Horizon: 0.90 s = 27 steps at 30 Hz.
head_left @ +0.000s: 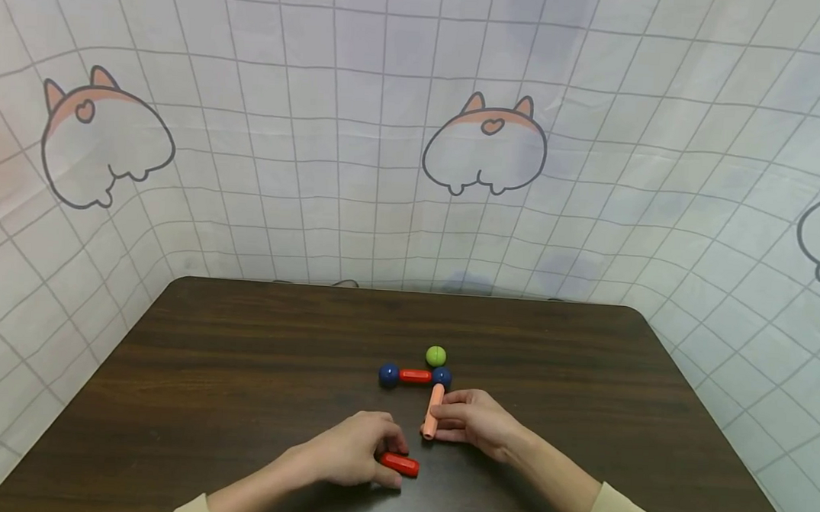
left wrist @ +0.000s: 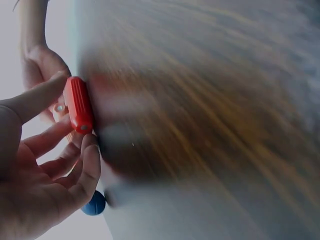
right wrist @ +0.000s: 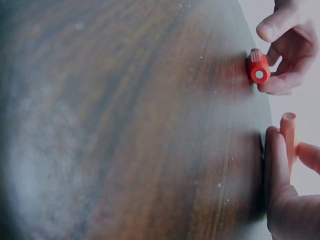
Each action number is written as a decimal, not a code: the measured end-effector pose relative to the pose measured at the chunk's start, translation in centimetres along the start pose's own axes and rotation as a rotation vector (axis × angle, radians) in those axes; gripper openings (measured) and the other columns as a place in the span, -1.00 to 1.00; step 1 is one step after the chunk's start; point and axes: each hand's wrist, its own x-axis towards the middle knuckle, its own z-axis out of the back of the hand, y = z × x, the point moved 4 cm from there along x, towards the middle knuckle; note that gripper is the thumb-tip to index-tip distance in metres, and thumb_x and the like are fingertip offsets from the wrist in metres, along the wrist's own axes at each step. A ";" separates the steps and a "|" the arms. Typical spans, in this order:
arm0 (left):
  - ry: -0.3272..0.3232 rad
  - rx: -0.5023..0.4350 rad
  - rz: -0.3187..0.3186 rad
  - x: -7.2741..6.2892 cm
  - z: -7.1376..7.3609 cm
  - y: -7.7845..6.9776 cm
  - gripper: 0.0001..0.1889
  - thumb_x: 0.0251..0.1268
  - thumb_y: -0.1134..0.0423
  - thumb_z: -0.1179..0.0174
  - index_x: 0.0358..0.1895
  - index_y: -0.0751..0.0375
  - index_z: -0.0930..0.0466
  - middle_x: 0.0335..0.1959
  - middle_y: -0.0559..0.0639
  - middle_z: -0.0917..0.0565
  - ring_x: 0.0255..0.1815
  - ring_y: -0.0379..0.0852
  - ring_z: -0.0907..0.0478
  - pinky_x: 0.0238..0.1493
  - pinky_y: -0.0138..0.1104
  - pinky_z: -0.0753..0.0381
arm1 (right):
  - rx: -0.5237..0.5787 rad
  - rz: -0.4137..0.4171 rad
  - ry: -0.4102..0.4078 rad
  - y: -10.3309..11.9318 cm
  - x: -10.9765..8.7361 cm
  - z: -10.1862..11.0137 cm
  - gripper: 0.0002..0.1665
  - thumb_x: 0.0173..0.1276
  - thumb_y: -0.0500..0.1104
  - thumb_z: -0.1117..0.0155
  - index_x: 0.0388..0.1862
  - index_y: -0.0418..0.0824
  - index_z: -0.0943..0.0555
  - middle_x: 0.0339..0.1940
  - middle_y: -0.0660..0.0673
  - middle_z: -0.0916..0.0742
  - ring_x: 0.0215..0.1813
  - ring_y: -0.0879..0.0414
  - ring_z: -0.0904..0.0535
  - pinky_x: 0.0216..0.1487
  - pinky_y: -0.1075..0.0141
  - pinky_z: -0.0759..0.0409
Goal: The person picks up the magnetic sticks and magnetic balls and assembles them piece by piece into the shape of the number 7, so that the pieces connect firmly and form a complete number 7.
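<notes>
My right hand (head_left: 478, 423) pinches an orange magnetic building rod (head_left: 434, 412) between thumb and fingers, tilted up from the table. The rod's far end overlaps a blue ball (head_left: 442, 377) in the head view. That ball and a second blue ball (head_left: 389, 375) are joined by a red rod (head_left: 415, 376). Another red ridged rod (left wrist: 79, 104), with a round metal disc in its end, lies on the table by my left hand (head_left: 356, 448). Loosely bent fingers stand behind that rod, and in the right wrist view the thumb sits apart from it.
A small green ball (head_left: 436, 356) lies just behind the right blue ball. Dark wood-grain tabletop (head_left: 240, 371) spreads around the pieces. A white grid-patterned curtain (head_left: 305, 144) hangs behind the table and along both sides.
</notes>
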 end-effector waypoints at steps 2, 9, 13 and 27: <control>-0.012 0.031 -0.017 0.1 0.0 -0.5 -0.66 0.13 -0.19 -0.51 -0.10 -0.23 -0.69 -0.25 -0.39 -0.54 -0.29 -0.39 -0.51 -0.27 -0.41 -0.55 | -0.001 0.004 0.003 0.0 0.0 0.0 -0.59 0.48 -0.29 -0.29 0.14 -0.54 -0.45 -0.13 -0.27 -0.77 -0.06 -0.04 -0.77 0.02 0.18 -0.69; -0.048 0.073 -0.078 -1.3 2.0 -6.1 -0.84 0.23 0.15 -0.50 -0.20 0.01 -0.73 -0.40 -0.32 -0.54 -0.41 -0.38 -0.48 -0.39 -0.42 -0.51 | -0.002 0.014 0.018 -0.2 0.0 0.0 -0.65 0.48 -0.29 -0.28 0.09 -0.53 -0.50 -0.12 -0.28 -0.78 -0.02 -0.08 -0.76 0.03 0.17 -0.68; -0.022 0.010 -0.019 -2.0 2.9 -8.6 -0.88 0.28 0.24 -0.46 -0.19 0.11 -0.73 -0.45 -0.30 -0.55 -0.47 -0.39 -0.48 -0.41 -0.43 -0.51 | -0.003 0.012 0.017 -0.1 0.0 0.0 -0.61 0.49 -0.29 -0.28 0.13 -0.55 -0.49 -0.13 -0.27 -0.78 -0.03 -0.06 -0.77 0.03 0.17 -0.68; -0.019 -0.249 0.135 -2.2 3.4 -9.1 -0.92 0.29 0.32 -0.42 -0.25 0.23 -0.73 -0.50 -0.18 -0.66 -0.52 -0.29 -0.57 -0.40 -0.42 -0.55 | 0.013 0.013 0.012 0.0 0.1 -0.1 -0.68 0.47 -0.31 -0.28 0.06 -0.51 -0.48 -0.17 -0.25 -0.77 -0.03 -0.10 -0.76 0.03 0.15 -0.68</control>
